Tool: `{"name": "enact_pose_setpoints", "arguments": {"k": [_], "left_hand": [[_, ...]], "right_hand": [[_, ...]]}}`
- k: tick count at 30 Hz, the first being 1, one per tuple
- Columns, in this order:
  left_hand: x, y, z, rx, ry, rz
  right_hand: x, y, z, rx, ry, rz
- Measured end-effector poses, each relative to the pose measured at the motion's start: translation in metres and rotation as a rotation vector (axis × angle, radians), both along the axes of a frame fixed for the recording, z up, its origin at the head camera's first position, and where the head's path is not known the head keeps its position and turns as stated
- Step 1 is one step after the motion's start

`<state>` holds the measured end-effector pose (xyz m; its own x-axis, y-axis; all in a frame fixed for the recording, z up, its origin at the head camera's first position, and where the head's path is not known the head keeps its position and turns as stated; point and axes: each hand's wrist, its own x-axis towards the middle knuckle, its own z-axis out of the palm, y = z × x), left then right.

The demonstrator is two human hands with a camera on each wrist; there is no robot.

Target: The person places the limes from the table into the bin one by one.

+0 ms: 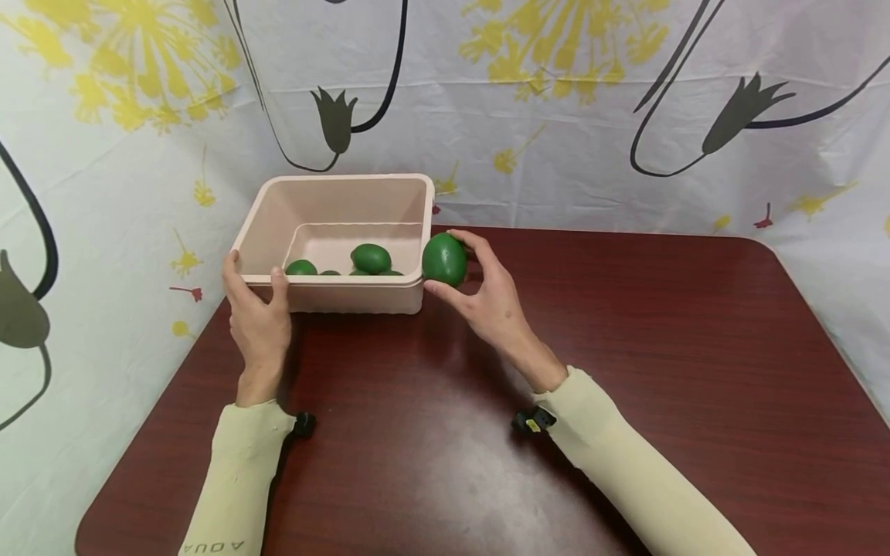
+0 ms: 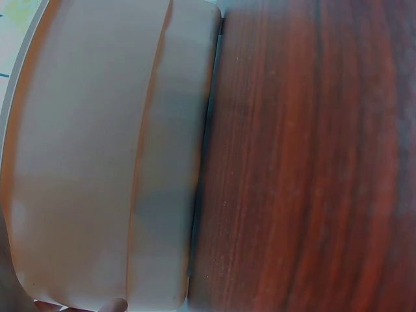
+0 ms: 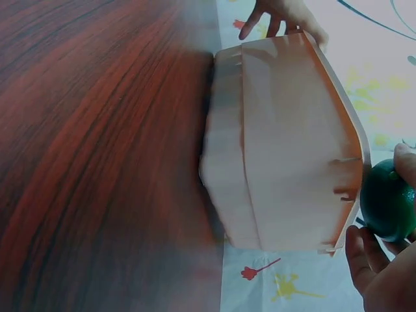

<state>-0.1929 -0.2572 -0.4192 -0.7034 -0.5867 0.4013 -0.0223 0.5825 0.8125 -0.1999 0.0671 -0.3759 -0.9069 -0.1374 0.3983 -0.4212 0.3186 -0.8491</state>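
Observation:
A pale pink plastic bin [image 1: 354, 295] stands at the table's back left. My left hand [image 1: 259, 328] grips its front left corner, thumb at the front rim and fingers along the left side. Between the thumb and fingers of my right hand [image 1: 499, 305] is a large green lime [image 1: 443, 260], held beside the bin's right rim. The right wrist view shows that lime [image 3: 385, 203] close against the rim. Inside the bin lie several more limes [image 1: 371, 258], partly hidden by the front wall. Mostly bin wall [image 2: 84, 143] fills the left wrist view.
The dark red wood-grain table [image 1: 667, 371] reaches to the right and front of the bin. Behind and to the left hangs a white cloth [image 1: 556, 154] printed with flowers. A small black device [image 1: 534, 421] sits at the right wrist, another [image 1: 304, 424] at the left.

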Motion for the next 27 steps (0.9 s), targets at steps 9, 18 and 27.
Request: {"name": "enact_pose_setpoints", "arguments": {"k": [9,18,27], "left_hand": [[0.001,0.0,0.0,-0.004,0.0,-0.001],[0.001,-0.001,0.0,0.002,-0.009,0.006],[0.0,0.0,0.001,0.006,-0.014,0.002]], "right_hand": [[-0.001,-0.003,0.004,-0.002,0.034,0.003],[-0.003,-0.005,0.008,0.022,0.08,0.011],[-0.003,-0.009,0.013,0.004,0.068,0.013]]}}
